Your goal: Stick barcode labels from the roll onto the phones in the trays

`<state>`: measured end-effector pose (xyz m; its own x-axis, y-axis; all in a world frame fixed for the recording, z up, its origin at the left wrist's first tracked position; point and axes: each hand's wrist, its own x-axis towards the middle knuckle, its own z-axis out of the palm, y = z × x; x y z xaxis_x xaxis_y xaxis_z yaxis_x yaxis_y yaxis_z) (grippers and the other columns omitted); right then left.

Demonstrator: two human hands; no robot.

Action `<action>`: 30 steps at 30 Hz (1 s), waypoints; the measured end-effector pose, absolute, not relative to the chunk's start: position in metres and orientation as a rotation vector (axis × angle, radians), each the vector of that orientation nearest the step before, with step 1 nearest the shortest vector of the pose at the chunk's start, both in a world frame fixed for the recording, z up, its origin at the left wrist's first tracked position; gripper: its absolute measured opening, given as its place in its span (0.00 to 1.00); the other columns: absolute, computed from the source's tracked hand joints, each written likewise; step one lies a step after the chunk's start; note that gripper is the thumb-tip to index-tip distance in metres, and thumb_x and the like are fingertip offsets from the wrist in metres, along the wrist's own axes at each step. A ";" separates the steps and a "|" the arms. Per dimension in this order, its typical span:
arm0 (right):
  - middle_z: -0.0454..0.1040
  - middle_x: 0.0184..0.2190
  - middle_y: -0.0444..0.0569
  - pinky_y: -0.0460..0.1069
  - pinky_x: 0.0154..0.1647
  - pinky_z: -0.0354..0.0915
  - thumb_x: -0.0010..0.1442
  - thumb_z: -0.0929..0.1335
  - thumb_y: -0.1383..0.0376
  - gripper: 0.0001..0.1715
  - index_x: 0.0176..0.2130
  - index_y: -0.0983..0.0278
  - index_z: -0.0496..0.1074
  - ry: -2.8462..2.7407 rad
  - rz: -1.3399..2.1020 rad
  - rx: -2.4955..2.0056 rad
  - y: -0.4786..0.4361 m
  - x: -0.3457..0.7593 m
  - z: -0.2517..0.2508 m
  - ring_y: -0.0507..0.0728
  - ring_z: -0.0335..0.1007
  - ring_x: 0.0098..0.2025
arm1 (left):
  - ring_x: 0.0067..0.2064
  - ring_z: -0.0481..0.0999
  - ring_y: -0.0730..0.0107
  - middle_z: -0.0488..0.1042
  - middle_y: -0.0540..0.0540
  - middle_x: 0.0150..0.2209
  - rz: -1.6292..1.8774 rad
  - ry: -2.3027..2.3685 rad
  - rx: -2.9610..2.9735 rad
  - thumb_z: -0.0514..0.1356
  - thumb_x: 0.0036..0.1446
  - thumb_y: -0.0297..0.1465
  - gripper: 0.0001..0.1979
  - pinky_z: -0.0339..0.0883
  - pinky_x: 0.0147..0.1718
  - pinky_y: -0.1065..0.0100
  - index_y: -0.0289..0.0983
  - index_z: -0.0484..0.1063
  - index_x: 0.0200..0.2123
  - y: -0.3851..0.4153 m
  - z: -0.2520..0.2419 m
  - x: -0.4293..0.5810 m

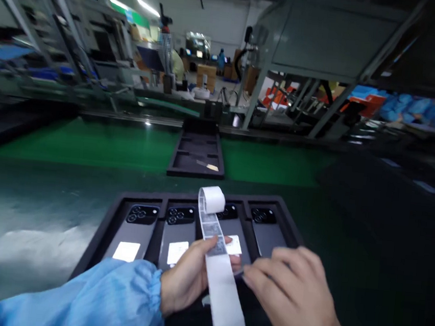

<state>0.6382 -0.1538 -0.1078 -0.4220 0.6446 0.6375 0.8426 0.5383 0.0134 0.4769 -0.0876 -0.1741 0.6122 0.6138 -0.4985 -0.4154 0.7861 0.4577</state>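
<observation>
Live on head cam: L hand (187, 278) pinching label strip (219, 301) below white roll (212, 200), roll sitting up over black tray (153, 196) of phones (134, 232), camera side up. R hand (289, 298) half-curled just beside strip, can't tell if holding anything. White stickers (126, 251) on phone backs; print too small to read.

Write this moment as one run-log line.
left hand: holds label strip | right hand: beside strip | phones: in black tray

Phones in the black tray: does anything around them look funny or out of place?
One thing looks odd: a small pointed strip lies loose, slanted, in the farther black tray, while the nearer tray's slots hold phones neatly.
</observation>
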 end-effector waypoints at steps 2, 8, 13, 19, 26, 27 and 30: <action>0.73 0.32 0.44 0.55 0.40 0.56 0.61 0.65 0.70 0.06 0.37 0.61 0.72 -2.192 -0.258 -1.238 -0.156 0.661 -0.095 0.56 0.63 0.34 | 0.37 0.75 0.57 0.74 0.32 0.37 0.575 0.755 0.352 0.52 0.62 0.36 0.22 0.66 0.43 0.60 0.26 0.61 0.53 -0.088 -0.172 0.475; 0.72 0.32 0.46 0.54 0.39 0.63 0.57 0.69 0.73 0.12 0.41 0.60 0.72 -1.945 0.094 -1.250 -0.151 0.736 -0.102 0.56 0.66 0.36 | 0.43 0.74 0.53 0.73 0.28 0.40 0.544 0.876 0.392 0.55 0.58 0.28 0.21 0.66 0.48 0.58 0.24 0.61 0.53 -0.088 -0.163 0.473; 0.72 0.32 0.48 0.55 0.39 0.64 0.58 0.69 0.72 0.08 0.38 0.61 0.73 -1.850 0.415 -1.257 -0.135 0.769 -0.139 0.57 0.66 0.38 | 0.45 0.73 0.52 0.73 0.30 0.42 0.611 0.967 0.390 0.61 0.55 0.27 0.16 0.70 0.46 0.62 0.28 0.65 0.47 -0.087 -0.162 0.476; 0.70 0.42 0.52 0.57 0.48 0.61 0.62 0.67 0.63 0.08 0.43 0.62 0.71 -2.008 0.426 -1.334 -0.110 0.780 -0.161 0.58 0.65 0.46 | 0.47 0.72 0.51 0.73 0.31 0.42 0.673 1.026 0.338 0.62 0.53 0.24 0.11 0.69 0.48 0.62 0.29 0.69 0.41 -0.082 -0.164 0.478; 0.32 0.65 0.61 0.76 0.55 0.32 0.38 0.68 0.32 0.70 0.65 0.62 0.39 -2.595 0.124 -1.577 -0.090 0.776 -0.175 0.76 0.25 0.64 | 0.51 0.68 0.48 0.74 0.33 0.40 0.644 1.005 0.362 0.69 0.46 0.39 0.20 0.65 0.51 0.63 0.29 0.75 0.37 -0.087 -0.168 0.477; 0.30 0.65 0.61 0.77 0.54 0.31 0.37 0.67 0.31 0.71 0.65 0.61 0.39 -2.635 0.114 -1.580 -0.087 0.775 -0.177 0.76 0.24 0.64 | 0.52 0.67 0.48 0.74 0.34 0.41 0.635 0.999 0.380 0.69 0.44 0.40 0.21 0.64 0.52 0.64 0.29 0.76 0.36 -0.088 -0.167 0.477; 0.30 0.65 0.60 0.77 0.54 0.30 0.39 0.64 0.29 0.68 0.65 0.60 0.41 -2.654 0.070 -1.587 -0.074 0.773 -0.181 0.76 0.24 0.63 | 0.54 0.66 0.50 0.74 0.37 0.41 0.605 1.025 0.424 0.71 0.41 0.42 0.21 0.62 0.53 0.68 0.30 0.77 0.33 -0.090 -0.162 0.480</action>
